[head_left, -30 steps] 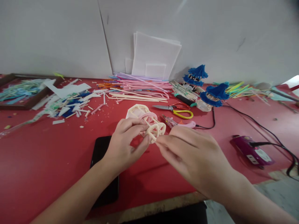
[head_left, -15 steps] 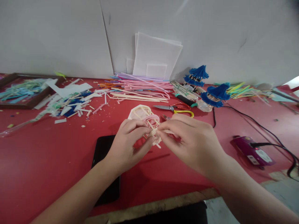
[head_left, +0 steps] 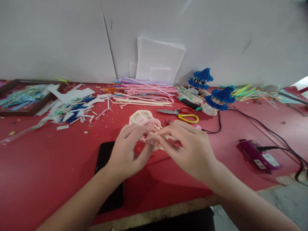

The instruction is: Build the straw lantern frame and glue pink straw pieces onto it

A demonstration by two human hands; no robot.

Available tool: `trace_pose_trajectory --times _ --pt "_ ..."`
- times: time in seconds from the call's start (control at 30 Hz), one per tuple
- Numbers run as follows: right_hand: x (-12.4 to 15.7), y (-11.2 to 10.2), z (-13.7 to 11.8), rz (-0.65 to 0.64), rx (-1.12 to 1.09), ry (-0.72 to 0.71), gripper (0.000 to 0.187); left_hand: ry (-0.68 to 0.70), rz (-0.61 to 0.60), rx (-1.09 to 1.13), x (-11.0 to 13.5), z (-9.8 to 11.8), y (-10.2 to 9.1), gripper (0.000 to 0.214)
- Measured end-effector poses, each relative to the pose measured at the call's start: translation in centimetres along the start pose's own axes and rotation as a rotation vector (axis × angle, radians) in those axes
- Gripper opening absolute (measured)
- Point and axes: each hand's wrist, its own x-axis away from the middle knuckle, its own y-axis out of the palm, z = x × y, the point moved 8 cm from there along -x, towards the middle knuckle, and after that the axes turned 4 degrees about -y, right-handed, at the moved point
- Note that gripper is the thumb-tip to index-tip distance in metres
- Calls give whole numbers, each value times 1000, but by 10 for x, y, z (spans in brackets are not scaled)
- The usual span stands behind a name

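A small cream and pink straw lattice model is held just above the red table. My left hand grips its near side with curled fingers. My right hand comes in from the right, and its fingertips pinch the model where it meets the left thumb. Most of the model's near part is hidden behind both hands.
A black phone lies under my left forearm. Scissors with yellow and red handles, a pile of pink and cream straws, blue tasselled models, straw scraps, a wooden tray and a purple power strip with black cables surround the hands.
My right hand has moved left from beside the model until its fingers close on it next to my left hand. The model has sunk a little lower between the hands.
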Motion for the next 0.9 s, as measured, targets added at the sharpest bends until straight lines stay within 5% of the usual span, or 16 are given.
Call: trace_pose_trajectory --times 0.9 --pt "-2 1 3 8 -26 27 9 21 -9 -115 -10 3 -10 18"
